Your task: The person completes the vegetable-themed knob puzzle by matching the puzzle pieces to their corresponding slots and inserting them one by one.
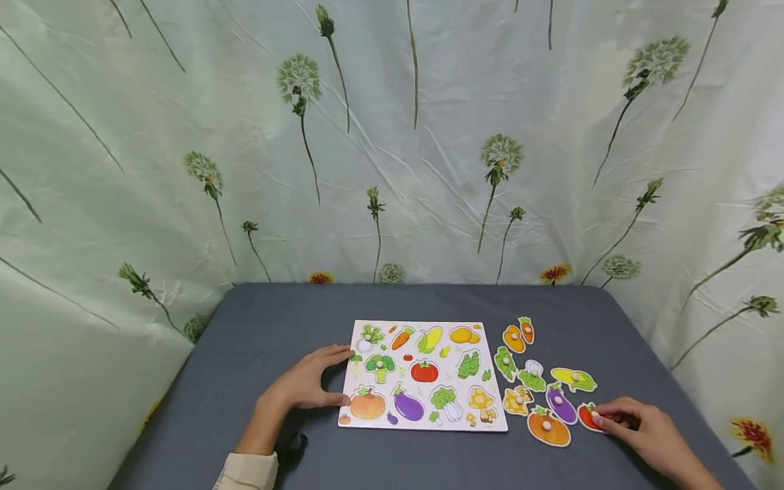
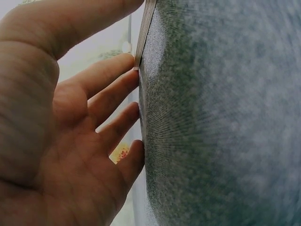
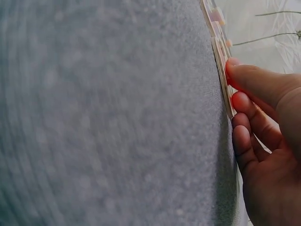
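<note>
A white wooden vegetable puzzle board [image 1: 447,376] lies flat on the table. My left hand [image 1: 306,381] is at its left edge, thumb and fingers spread; in the left wrist view the fingertips [image 2: 126,61] touch the board's edge. A broccoli piece [image 1: 380,366] with a knob sits in its place on the board. Right of the board, my right hand [image 1: 640,430] pinches the knob of a tomato puzzle piece [image 1: 588,415], which lies on the table or just off it; I cannot tell which. The right wrist view shows the thumb [image 3: 254,82] and index finger at the piece.
Loose pieces lie right of the board: pumpkin [image 1: 548,427], eggplant [image 1: 561,403], corn [image 1: 574,379], mushroom [image 1: 516,401], asparagus [image 1: 505,363], carrot [image 1: 527,329] and several others, some touching. Dark grey cloth covers the table [image 1: 294,306]. A flowered curtain [image 1: 429,150] hangs behind.
</note>
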Demonstrator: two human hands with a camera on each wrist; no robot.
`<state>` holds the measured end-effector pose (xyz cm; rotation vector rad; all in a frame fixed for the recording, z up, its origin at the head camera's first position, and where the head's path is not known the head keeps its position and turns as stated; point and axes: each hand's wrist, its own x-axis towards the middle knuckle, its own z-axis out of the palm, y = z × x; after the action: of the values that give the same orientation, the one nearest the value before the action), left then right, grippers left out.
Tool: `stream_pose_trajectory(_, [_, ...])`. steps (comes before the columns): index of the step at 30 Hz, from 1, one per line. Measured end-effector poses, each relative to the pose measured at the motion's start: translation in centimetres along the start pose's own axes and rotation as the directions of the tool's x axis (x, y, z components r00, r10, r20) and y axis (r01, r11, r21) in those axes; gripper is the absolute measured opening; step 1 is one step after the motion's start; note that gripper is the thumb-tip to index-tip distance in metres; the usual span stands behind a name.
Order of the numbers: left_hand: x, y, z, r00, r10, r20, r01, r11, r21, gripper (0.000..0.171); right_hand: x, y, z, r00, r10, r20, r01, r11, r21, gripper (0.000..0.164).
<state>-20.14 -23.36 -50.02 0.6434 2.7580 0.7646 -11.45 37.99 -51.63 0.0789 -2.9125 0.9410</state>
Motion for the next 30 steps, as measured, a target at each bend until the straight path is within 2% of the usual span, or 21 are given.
stream_pose_trajectory(6, [-0.1,0.0,-0.2,1.0,0.001,0.002,-0.001,1.0,0.008,0.09,0.2,-0.5,0.1,1.0,0.017,-0.004,-0.017,1.0,-0.024,0.012])
stream_pose_trajectory(10, [-0.2,0.1,0.1,1.0,0.01,0.011,-0.01,1.0,-0.007,0.09,0.0,-0.9,-0.4,0.998,0.054,0.034,-0.052,0.996,-0.068,0.014])
stream_pose_trajectory(13, [-0.3,0.3,0.5,1.0,0.017,0.017,-0.016,1.0,-0.024,0.09,-0.1,-1.0,-1.1,0.997,0.046,0.062,-0.04,0.995,-0.09,0.014])
stream_pose_trajectory(17, [0.0,0.3,0.8,1.0,0.026,0.008,-0.026,0.999,-0.032,0.09,0.4,-1.2,-2.0,0.998,-0.062,0.013,0.063,0.994,-0.085,0.008])
stream_pose_trajectory(21, [0.1,0.1,0.6,1.0,0.02,-0.001,-0.02,1.0,-0.022,0.09,1.3,-1.9,-2.4,0.987,-0.149,-0.052,0.144,0.986,-0.089,0.008])
stream_pose_trajectory(25, [0.0,-0.1,0.2,1.0,0.017,0.0,-0.017,1.0,-0.013,0.09,2.3,-3.3,-2.0,0.977,-0.195,-0.091,0.187,0.978,-0.093,0.01])
stream_pose_trajectory(30, [0.0,-0.3,-0.1,1.0,0.02,0.001,-0.02,1.0,-0.001,0.09,3.8,-5.5,-1.0,0.952,-0.267,-0.149,0.262,0.964,-0.053,0.012])
